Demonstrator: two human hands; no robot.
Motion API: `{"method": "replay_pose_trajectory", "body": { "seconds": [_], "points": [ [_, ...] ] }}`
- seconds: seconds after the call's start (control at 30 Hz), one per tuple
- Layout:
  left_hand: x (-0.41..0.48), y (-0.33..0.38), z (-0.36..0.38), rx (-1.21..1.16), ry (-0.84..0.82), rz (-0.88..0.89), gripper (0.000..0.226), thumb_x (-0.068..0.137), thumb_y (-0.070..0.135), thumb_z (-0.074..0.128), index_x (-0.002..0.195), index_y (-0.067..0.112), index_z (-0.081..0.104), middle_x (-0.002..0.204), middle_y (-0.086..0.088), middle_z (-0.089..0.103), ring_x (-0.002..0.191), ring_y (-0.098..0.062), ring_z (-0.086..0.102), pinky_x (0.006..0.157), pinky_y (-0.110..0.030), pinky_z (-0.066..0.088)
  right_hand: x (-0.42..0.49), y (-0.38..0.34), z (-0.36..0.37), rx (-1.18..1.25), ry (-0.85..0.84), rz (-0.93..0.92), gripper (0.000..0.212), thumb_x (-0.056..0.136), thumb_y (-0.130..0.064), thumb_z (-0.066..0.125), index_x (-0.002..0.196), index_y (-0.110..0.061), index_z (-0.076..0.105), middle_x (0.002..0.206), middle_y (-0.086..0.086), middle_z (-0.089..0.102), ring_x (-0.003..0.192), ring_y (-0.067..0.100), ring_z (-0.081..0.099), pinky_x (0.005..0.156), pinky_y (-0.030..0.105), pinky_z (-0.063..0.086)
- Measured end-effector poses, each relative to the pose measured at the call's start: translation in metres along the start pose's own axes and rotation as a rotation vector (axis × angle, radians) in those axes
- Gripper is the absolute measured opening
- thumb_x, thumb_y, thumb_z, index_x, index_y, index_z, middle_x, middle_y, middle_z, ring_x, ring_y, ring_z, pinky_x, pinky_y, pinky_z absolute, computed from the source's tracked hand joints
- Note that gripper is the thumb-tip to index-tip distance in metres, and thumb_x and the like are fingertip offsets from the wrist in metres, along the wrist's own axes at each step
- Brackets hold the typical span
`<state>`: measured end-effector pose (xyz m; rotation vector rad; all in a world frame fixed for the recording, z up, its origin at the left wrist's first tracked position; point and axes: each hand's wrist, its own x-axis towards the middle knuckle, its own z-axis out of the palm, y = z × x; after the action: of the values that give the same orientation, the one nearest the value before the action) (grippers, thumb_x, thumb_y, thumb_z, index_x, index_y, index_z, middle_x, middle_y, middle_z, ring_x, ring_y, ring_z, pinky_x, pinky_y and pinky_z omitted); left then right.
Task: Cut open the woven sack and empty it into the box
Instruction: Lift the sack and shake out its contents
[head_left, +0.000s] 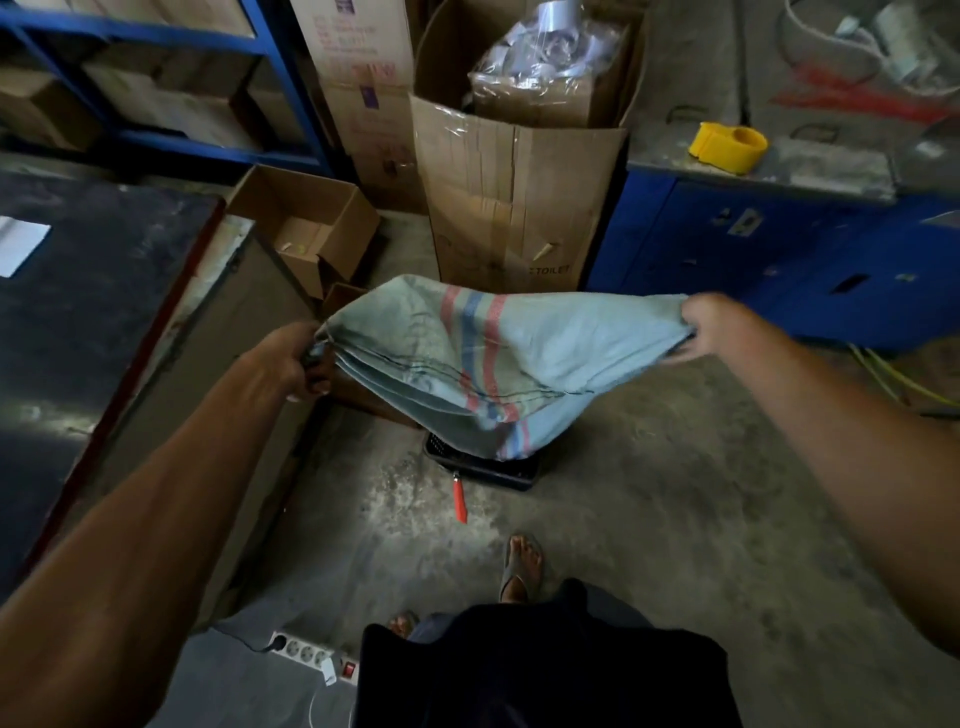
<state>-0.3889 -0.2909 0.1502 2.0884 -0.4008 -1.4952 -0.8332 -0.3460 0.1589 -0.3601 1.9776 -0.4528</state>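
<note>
A pale blue-grey woven sack with red and blue stripes hangs limp in the air between my hands. My left hand grips its left corner, and my right hand grips its right edge. The sack's lower end droops into a dark plastic crate on the floor. Behind the sack, a small brown box is mostly hidden. An orange-handled cutter lies on the floor against the crate's near side.
A tall open carton of wrapped parts stands behind. A low open box sits left of it. A dark table is at left, a blue cabinet with yellow tape dispenser at right. A power strip lies near my feet.
</note>
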Motion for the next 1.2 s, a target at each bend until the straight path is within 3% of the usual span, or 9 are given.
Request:
{"method": "replay_pose_trajectory", "body": {
  "seconds": [0.17, 0.37, 0.47, 0.67, 0.8, 0.9, 0.97, 1.03, 1.2],
  "points": [
    [-0.033, 0.015, 0.047, 0.061, -0.012, 0.187, 0.033, 0.094, 0.023, 0.046, 0.061, 0.017, 0.047, 0.042, -0.002, 0.043, 0.032, -0.016, 0.036, 0.046, -0.021, 0.032, -0.02, -0.033, 0.014, 0.097, -0.042, -0.275, 0.024, 0.1, -0.011, 0.04, 0.101, -0.003, 0.062, 0.115, 0.01, 0.061, 0.079, 0.026, 0.061, 0.066, 0.035, 0.053],
    [-0.082, 0.082, 0.064, 0.174, 0.091, 0.591, 0.031, 0.1, 0.024, 0.047, 0.07, 0.019, 0.053, 0.067, -0.002, 0.05, 0.053, -0.012, 0.045, 0.042, -0.022, 0.036, -0.11, -0.094, 0.008, -0.069, -0.076, -0.671, 0.035, 0.094, -0.011, 0.047, 0.07, -0.022, 0.07, 0.102, 0.007, 0.064, 0.09, 0.021, 0.06, 0.062, 0.026, 0.047],
    [-0.115, 0.15, 0.049, 0.094, 0.154, 0.715, 0.026, 0.098, 0.03, 0.05, 0.074, 0.021, 0.056, 0.07, 0.001, 0.054, 0.055, -0.01, 0.049, 0.046, -0.021, 0.04, -0.144, -0.115, 0.009, -0.121, -0.037, -0.857, 0.027, 0.093, -0.011, 0.048, 0.086, -0.014, 0.074, 0.099, 0.002, 0.066, 0.089, 0.014, 0.06, 0.068, 0.022, 0.044],
    [-0.143, 0.163, 0.041, 0.888, 0.27, 0.793, 0.021, 0.101, 0.033, 0.049, 0.094, 0.014, 0.052, 0.091, -0.005, 0.056, 0.08, -0.021, 0.052, 0.078, -0.037, 0.047, -0.181, -0.142, -0.009, -0.887, 0.252, -0.827, 0.035, 0.089, -0.027, 0.064, 0.11, 0.001, 0.065, 0.123, 0.02, 0.064, 0.101, 0.035, 0.061, 0.083, 0.035, 0.047],
    [-0.167, 0.211, 0.016, 0.456, 0.503, 0.961, 0.051, 0.086, 0.049, 0.051, 0.098, 0.003, 0.068, 0.102, -0.022, 0.07, 0.093, -0.034, 0.067, 0.084, -0.043, 0.055, -0.22, -0.179, -0.041, -0.296, 0.374, -1.079, 0.049, 0.085, -0.031, 0.064, 0.122, 0.0, 0.063, 0.105, 0.013, 0.064, 0.091, 0.022, 0.059, 0.072, 0.027, 0.039],
    [-0.198, 0.231, 0.016, 0.282, 0.309, 1.088, 0.039, 0.084, 0.042, 0.055, 0.083, 0.006, 0.068, 0.101, -0.024, 0.07, 0.083, -0.024, 0.073, 0.077, -0.035, 0.062, -0.255, -0.184, -0.047, -0.303, 0.234, -1.12, 0.041, 0.087, -0.038, 0.065, 0.111, -0.004, 0.067, 0.095, 0.009, 0.066, 0.078, 0.019, 0.056, 0.066, 0.025, 0.041],
    [-0.222, 0.236, 0.02, -0.103, -0.108, 1.123, 0.029, 0.089, 0.035, 0.058, 0.092, 0.01, 0.07, 0.09, -0.012, 0.069, 0.066, -0.011, 0.068, 0.064, -0.026, 0.057, -0.286, -0.186, -0.06, -0.072, 0.1, -1.205, 0.02, 0.09, -0.036, 0.065, 0.084, -0.016, 0.068, 0.07, -0.004, 0.065, 0.06, 0.01, 0.06, 0.053, 0.019, 0.044],
    [-0.24, 0.238, 0.017, -0.475, -0.497, 1.203, 0.028, 0.096, 0.033, 0.051, 0.095, 0.012, 0.069, 0.083, -0.002, 0.072, 0.076, -0.013, 0.069, 0.078, -0.03, 0.053, -0.315, -0.191, -0.073, 0.125, -0.06, -1.246, 0.022, 0.092, -0.035, 0.062, 0.076, -0.02, 0.066, 0.065, -0.008, 0.066, 0.053, 0.004, 0.062, 0.05, 0.013, 0.046],
    [-0.276, 0.218, 0.041, -0.125, -0.646, 1.334, 0.031, 0.092, 0.038, 0.042, 0.088, 0.03, 0.072, 0.081, 0.015, 0.074, 0.076, 0.0, 0.068, 0.069, -0.019, 0.051, -0.348, -0.19, -0.082, 0.035, -0.434, -1.02, 0.013, 0.092, -0.03, 0.062, 0.095, -0.018, 0.067, 0.09, 0.003, 0.07, 0.076, 0.015, 0.07, 0.065, 0.025, 0.06]
  ]
}}
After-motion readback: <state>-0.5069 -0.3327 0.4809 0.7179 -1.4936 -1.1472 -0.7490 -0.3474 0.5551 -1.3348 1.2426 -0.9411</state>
